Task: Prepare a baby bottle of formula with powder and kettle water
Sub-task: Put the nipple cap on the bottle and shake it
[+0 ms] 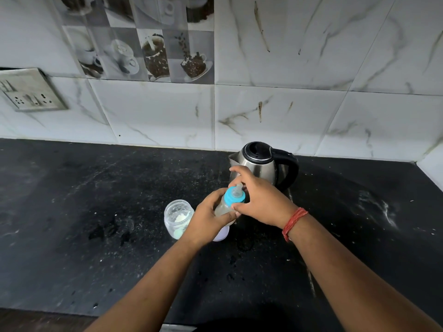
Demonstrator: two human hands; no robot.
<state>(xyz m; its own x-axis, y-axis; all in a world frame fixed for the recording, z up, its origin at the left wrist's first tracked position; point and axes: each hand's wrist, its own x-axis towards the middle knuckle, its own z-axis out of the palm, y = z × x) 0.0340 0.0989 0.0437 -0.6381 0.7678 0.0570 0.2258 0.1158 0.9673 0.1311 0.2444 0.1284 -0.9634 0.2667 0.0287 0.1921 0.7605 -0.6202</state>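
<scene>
Bottle (226, 207) work looks close to its end: the baby bottle is held tilted above the tabletop (96, 248), between the two hands, with its blue collar (233, 197) and clear teat (237, 189) already seated on the neck. The left hand (211, 219) is wrapped around the bottle's body, gripping it firmly. The right hand (260, 200) is curled over the top, thumb and fingers pinching the blue collar, so my judgement is that the cap is being screwed tight or is about to be. Through the bottle's wall a pale, cloudy liquid shows, which suggests powder and water are both in; how full it is I cannot tell, since the left hand covers much of it.

What seems left is finishing the twist and perhaps shaking to mix.

Just beside the left hand, on its outer side, an open glass jar (177, 218) stands on the tabletop with some white powder at the bottom and no lid on it. Partly hidden under the left hand, a pale rounded piece (221, 234) rests on the tabletop, possibly the bottle's cover. Just beyond the right hand stands the steel kettle (261, 167), lid closed, handle turned away from the left hand; its contents are not visible.
</scene>
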